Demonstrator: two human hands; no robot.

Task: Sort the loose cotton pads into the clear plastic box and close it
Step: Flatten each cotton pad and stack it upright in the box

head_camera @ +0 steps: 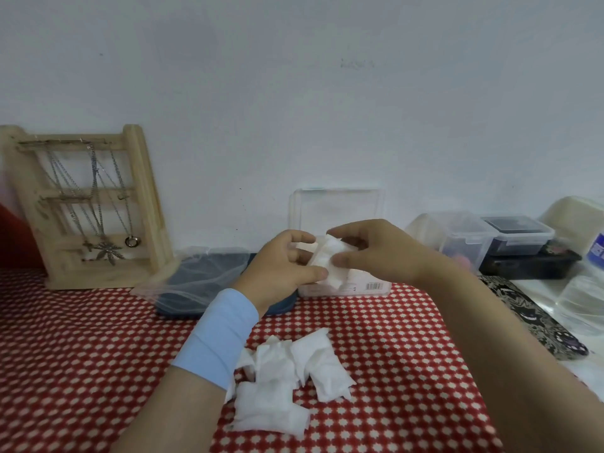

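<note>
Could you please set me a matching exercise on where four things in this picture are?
Things:
1. pad pile
2. held pads
3. lid
4. necklaces

Places:
A. hanging on the wooden stand
B. upright, open
C. between the left hand and right hand
D. lying on the red cloth

Pairs: 1-D, 2-C, 3-B, 4-A.

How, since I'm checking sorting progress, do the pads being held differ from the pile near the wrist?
The held pads are raised before the clear plastic box, pinched by the left hand and right hand; the pile lies on the red patterned cloth, no hand on it. The held pads form a gathered bundle; the pile sprawls, overlapping at odd angles. Both are white and roughly rectangular.
</note>
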